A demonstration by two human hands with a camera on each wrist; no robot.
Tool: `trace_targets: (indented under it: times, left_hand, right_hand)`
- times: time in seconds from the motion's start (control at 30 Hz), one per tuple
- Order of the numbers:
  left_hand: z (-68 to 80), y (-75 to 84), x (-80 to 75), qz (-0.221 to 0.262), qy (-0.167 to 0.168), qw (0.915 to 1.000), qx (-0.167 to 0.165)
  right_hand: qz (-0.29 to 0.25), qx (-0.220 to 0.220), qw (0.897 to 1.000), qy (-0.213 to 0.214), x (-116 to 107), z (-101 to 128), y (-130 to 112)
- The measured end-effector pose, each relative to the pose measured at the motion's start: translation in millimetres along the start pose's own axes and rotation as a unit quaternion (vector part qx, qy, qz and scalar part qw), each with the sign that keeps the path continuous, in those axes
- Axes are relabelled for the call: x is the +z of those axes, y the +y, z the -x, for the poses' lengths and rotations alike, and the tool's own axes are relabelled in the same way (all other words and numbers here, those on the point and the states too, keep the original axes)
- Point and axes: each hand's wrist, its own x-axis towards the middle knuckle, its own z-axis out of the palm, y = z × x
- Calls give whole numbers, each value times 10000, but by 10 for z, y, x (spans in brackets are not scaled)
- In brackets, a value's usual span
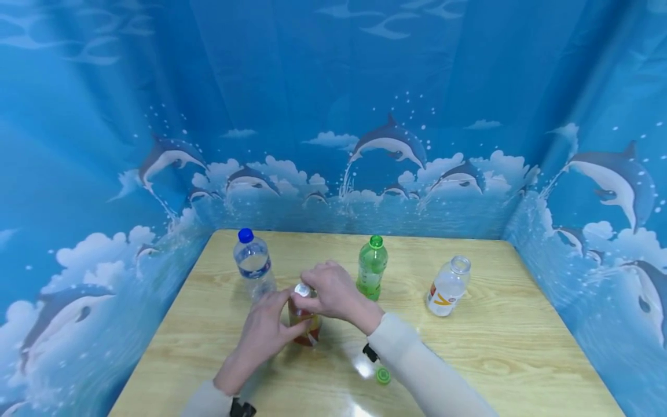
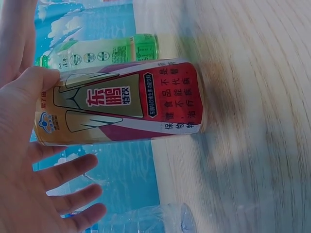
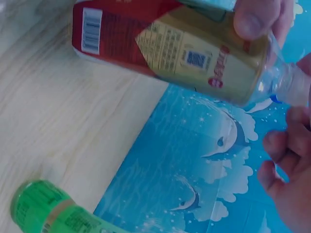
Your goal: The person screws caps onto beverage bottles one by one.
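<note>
A drink bottle [image 1: 306,331] with a red and gold label stands upright in front of me. My left hand [image 1: 264,327] grips its upper body between thumb and forefinger, and in the left wrist view the other fingers [image 2: 73,196] spread away from it. From the right, my right hand [image 1: 339,294] pinches the pale cap [image 1: 302,289] at the top. The right wrist view shows the bottle's clear neck [image 3: 272,80] beside the curled fingers of that hand, with the left thumb [image 3: 252,22] pressing on the label.
A clear bottle [image 1: 253,263] with a blue cap stands at the left, close to my left hand. Behind the right hand is a green bottle [image 1: 372,272]. Farther right, a capless clear bottle [image 1: 446,289] stands. A green cap [image 1: 383,376] lies near my right sleeve on the wooden table [image 1: 521,336].
</note>
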Motion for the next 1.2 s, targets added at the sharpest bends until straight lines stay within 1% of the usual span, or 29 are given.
trace_targets:
  times: [0.07,0.17,0.23,0.27,0.33,0.43,0.53,0.6,0.67,0.73,0.83,0.93,1.0,1.07,1.13,1.2]
  left_hand:
    - [-2,8,22,2,98,9999,33]
    - [-3,26,48,-6,191,9998,49]
    - [-3,35,60,-16,217,9997,55]
    - [-2,40,64,-27,220,9997,47]
    - [-1,45,66,-19,166,9999,7]
    - [-6,48,58,1,29,9999,-111]
    - [-16,51,43,10,-105,9997,-198]
    - [-22,53,39,24,-141,9997,-193]
    - [-24,56,39,12,-121,9998,-155]
    - [-20,57,43,2,-34,10000,-73]
    - [-11,56,48,-1,82,10000,8]
    - [-7,51,54,0,154,9999,39]
    - [-5,46,58,-1,179,9998,27]
    - [-3,39,63,-20,203,9998,39]
    - [-1,30,67,-29,175,9998,55]
    - [4,23,68,-18,121,9999,49]
  right_hand:
    - [335,76,9990,276,32,-3,-25]
    - [793,122,9947,641,65,-2,-63]
    - [935,156,9929,716,60,6,-81]
    - [939,195,9931,675,48,14,-84]
    - [883,301,9947,425,4,32,-79]
    - [570,390,9974,-227,-91,58,-53]
    - [183,288,9962,-807,-150,64,-18]
    - [-50,211,9946,-1010,-161,54,-4]
    - [-147,177,9940,-1068,-155,40,-1]
    - [-116,207,9947,-1002,-132,28,-5]
    - [129,310,9969,-714,-82,21,-24]
    - [513,351,9977,-264,-22,19,-46]
    - [766,337,9965,69,24,19,-60]
    - [874,322,9951,341,59,22,-70]
    - [917,330,9945,395,63,29,-78]
    - [868,358,9954,215,34,41,-77]
